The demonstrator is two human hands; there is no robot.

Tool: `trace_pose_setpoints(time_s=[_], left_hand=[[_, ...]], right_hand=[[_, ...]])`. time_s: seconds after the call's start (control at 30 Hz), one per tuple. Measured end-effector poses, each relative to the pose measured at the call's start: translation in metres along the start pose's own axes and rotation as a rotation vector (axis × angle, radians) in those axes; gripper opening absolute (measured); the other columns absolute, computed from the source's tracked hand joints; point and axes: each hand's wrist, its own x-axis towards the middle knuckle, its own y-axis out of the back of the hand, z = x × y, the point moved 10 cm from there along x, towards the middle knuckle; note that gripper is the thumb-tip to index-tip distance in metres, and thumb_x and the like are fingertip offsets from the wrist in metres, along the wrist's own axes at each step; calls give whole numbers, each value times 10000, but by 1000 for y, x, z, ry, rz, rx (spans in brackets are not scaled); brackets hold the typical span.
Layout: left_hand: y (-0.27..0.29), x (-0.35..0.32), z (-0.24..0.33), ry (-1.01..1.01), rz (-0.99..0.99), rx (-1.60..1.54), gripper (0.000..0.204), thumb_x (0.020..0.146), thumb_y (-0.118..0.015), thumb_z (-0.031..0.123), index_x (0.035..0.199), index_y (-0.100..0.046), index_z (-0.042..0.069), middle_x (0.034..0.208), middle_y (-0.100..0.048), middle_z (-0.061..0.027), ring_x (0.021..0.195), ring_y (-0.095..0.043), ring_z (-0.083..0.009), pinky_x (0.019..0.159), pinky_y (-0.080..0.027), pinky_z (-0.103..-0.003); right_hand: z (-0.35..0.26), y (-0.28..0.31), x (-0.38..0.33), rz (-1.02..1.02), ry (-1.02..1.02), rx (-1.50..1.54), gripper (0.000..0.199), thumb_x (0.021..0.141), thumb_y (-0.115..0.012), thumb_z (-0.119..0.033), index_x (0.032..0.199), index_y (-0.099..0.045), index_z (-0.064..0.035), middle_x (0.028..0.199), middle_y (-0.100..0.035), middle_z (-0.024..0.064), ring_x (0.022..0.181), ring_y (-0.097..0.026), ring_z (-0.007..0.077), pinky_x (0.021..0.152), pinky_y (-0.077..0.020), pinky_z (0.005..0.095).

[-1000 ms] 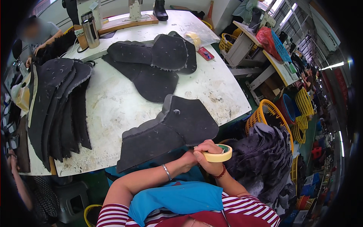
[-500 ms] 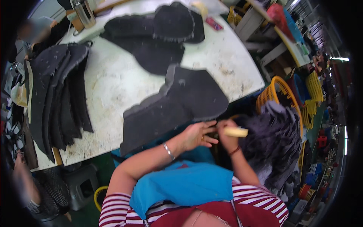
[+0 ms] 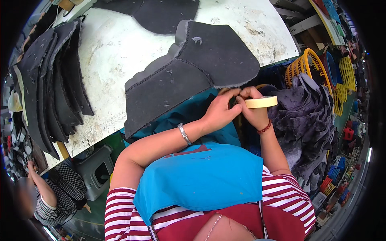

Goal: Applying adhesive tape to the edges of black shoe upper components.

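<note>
A dark grey, fuzzy-edged fabric piece (image 3: 189, 60) with a stitched seam lies on the white table, its near edge overhanging by my hands. My right hand (image 3: 254, 115) is closed, with a pale yellow roll of tape (image 3: 261, 102) held against its fingers and seen edge-on. Close beside it, my left hand (image 3: 221, 112) has its fingers curled and its thumb reaching toward the right thumb. Both sets of fingertips meet just below the piece's lower right edge. Whatever is pinched between the left fingers is too small or hidden to make out.
Layered dark fabric pieces (image 3: 52, 80) hang over the left side of the white table (image 3: 108, 60). More dark fabric (image 3: 165, 14) lies at the far side. At right, a heap of purple-grey fabric (image 3: 303, 120) stands beside an orange basket (image 3: 309, 66). Another person (image 3: 52, 193) is at lower left.
My hands have drawn together, and the left fingers, spread before, are now curled. The roll stays with my right hand. The view has shifted, so the table sits higher in the picture.
</note>
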Motion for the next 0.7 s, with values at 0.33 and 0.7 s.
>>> trace_pose_setpoints(time_s=[0.33,0.7], left_hand=[[4,-13,35,-207,123,291,585,888,-688,153,1451,-536,103,1316,-550,-120,1101,-542,-172,944,-486,-305],[-21,-8,23,136,-141,-455,294,888,-640,21,1180,-638,56,1197,-615,-6,932,-573,-62,836,-490,-249]], right_hand=[[-19,-9,1,-100,-89,170,145,824,-727,-60,819,-582,-68,715,-654,54,638,-652,228,596,-469,351],[-34,-18,-5,-124,-57,4,105,769,-712,-43,819,-621,-56,750,-672,54,705,-681,223,630,-508,325]])
